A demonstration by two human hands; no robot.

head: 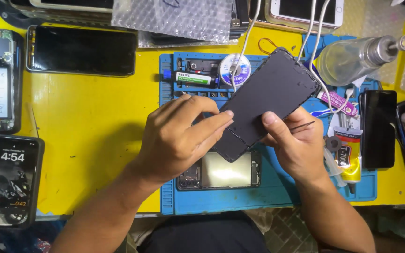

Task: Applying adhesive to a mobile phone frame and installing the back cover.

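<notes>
Head view. My left hand pinches the lower edge of the black phone panel between thumb and fingertips; my right hand closes under its other edge, thumb on top, a thin dark tool along the fingers. The panel is tilted in the air above the opened phone body, which lies on the blue work mat on the yellow table. Risk, as I judge it: a twist from uneven pull could crack the panel, or a slipping edge grip could drop it onto the exposed body.
</notes>
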